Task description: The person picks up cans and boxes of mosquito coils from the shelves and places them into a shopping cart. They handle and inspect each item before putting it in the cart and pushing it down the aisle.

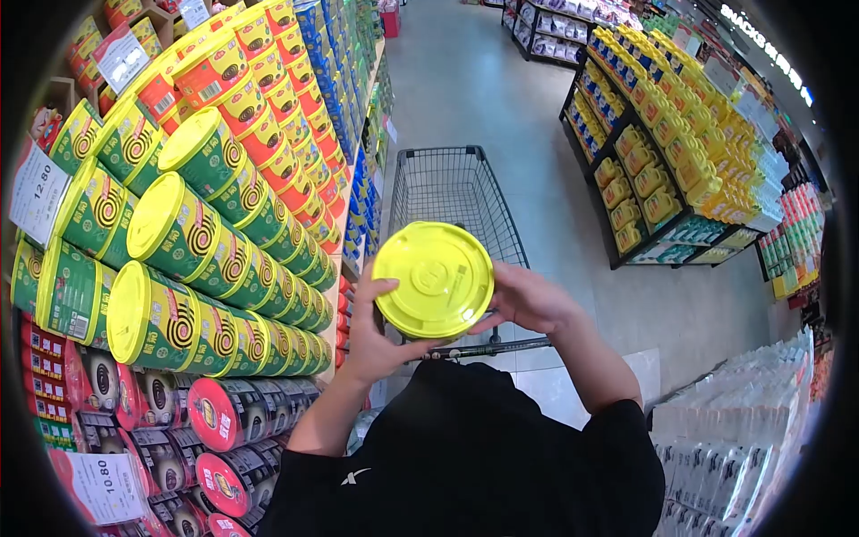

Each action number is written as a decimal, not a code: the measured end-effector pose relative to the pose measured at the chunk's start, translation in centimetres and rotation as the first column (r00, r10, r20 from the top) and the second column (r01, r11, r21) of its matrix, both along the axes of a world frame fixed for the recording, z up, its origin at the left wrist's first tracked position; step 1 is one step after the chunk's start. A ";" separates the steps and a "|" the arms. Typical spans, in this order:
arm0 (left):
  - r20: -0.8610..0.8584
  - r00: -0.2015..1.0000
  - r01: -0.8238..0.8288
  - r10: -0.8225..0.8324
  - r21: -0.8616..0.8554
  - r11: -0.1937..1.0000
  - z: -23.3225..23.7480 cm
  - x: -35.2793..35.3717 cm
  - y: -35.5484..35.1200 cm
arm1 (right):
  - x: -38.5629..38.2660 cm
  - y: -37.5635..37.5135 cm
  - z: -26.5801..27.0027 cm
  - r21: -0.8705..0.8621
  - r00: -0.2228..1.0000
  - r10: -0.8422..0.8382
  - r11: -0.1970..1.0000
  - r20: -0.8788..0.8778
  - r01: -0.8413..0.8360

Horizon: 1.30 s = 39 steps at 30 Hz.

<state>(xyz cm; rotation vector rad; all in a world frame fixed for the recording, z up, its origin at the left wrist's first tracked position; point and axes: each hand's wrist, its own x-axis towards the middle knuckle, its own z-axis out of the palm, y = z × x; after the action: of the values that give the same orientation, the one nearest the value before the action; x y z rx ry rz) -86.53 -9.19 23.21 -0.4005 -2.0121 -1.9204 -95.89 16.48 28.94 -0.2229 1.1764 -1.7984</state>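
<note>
A round tub with a bright yellow lid (434,279) is held between both hands, its lid facing up toward me. My left hand (369,336) grips its left side, with the thumb on the lid's rim and fingers reaching below the near edge. On the other side, my right hand (534,300) has its fingers curled against the tub's right edge. The tub's walls are mostly hidden under the lid. Behind it stands a wire shopping cart (456,192), whose handle (492,347) passes just below the tub.
Green tubs of mosquito coils (224,331) with yellow lids lie stacked on the left shelf, above pink-lidded tubs (215,413). Red-and-yellow tubs (268,116) rise behind them. Across the aisle stands a rack of yellow bottles (662,134). Clear plastic-wrapped goods (734,447) fill the lower right.
</note>
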 end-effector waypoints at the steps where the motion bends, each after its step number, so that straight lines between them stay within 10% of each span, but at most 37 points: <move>1: -0.027 1.000 -0.002 0.000 -0.075 0.997 -0.9 0.1 -0.2 | 0.1 0.5 -2.0 -0.047 0.999 0.013 0.999 0.047 -0.010; 9: -0.160 0.987 -0.017 -0.032 -0.297 0.955 -2.5 1.4 0.2 | 2.7 -0.5 -5.9 0.007 0.994 -0.100 0.995 0.041 0.100; 17: 0.444 0.878 -0.092 -0.178 0.523 0.847 -7.5 5.2 0.9 | 5.9 -1.3 -11.4 0.123 0.983 -0.182 0.976 0.021 0.178; 33: 0.511 0.852 -0.158 -0.117 0.464 0.872 -9.0 -0.4 1.0 | -2.2 0.2 -14.8 0.114 0.972 -0.153 0.984 0.178 0.134; 36: 0.638 0.746 -0.365 0.191 0.151 0.919 -17.4 -1.5 -0.3 | -7.2 0.4 -16.0 0.135 0.966 -0.208 0.973 0.156 0.188; 37: 0.498 0.717 -0.379 0.488 -0.309 0.872 -19.6 -1.6 -1.1 | -9.4 0.5 -17.4 0.157 0.967 -0.227 0.966 0.120 0.207; 39: 0.348 0.672 -0.393 0.653 -0.580 0.713 -21.9 -1.0 -1.6 | -13.4 -0.1 -18.5 0.151 0.961 -0.257 0.959 0.096 0.242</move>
<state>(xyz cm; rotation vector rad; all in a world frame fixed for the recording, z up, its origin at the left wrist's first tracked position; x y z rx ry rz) -87.51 -10.83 1.29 0.6792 -2.5462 -1.2260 -109.33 16.42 10.49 0.1151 1.2853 -1.9088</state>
